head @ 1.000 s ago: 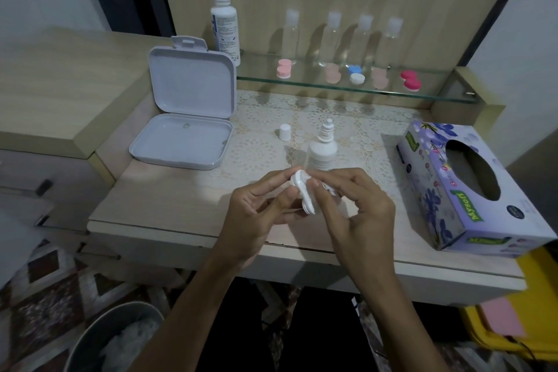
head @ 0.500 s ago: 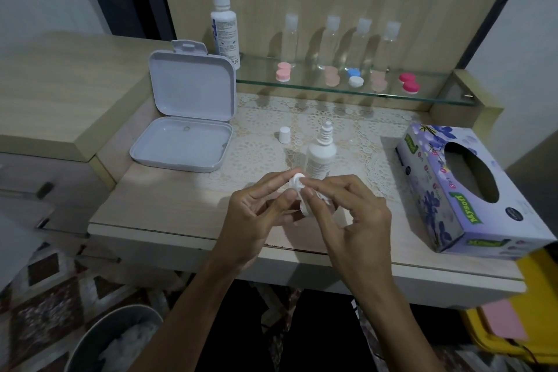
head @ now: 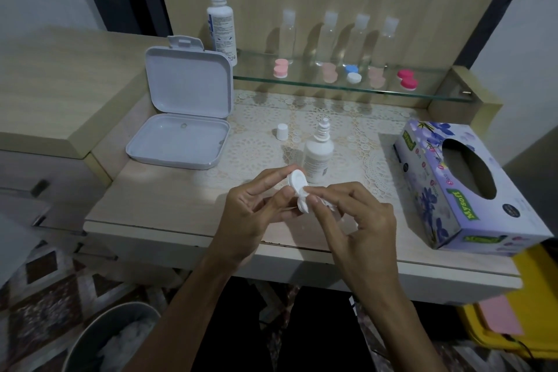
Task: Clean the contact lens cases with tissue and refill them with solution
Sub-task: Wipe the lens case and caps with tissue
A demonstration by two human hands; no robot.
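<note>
Pale wood table [head: 157, 208] at centre frame carries the work: just above its front edge the left hand [head: 250, 214] pinches a white lens case [head: 297, 181] while right-hand fingers [head: 317, 205] press tissue [head: 303, 205] into it, best twisted gently to reach the well's corners.

Lying bare: a strip of counter [head: 169, 205] along the near edge, left of the left hand [head: 256, 214], and a patch between the right hand [head: 359, 220] and the tissue box [head: 471, 187]. Standing just behind the hands: an uncapped solution bottle [head: 317, 157], with its loose cap [head: 281, 131] beside it, blocking a straight reach toward the glass shelf [head: 302, 86]. Closing off the left side: an open white hinged box [head: 184, 130], lid upright. Walling the right side: the tissue box. Crowding the shelf: lens cases [head: 351, 74] and clear bottles [head: 359, 39].
</note>
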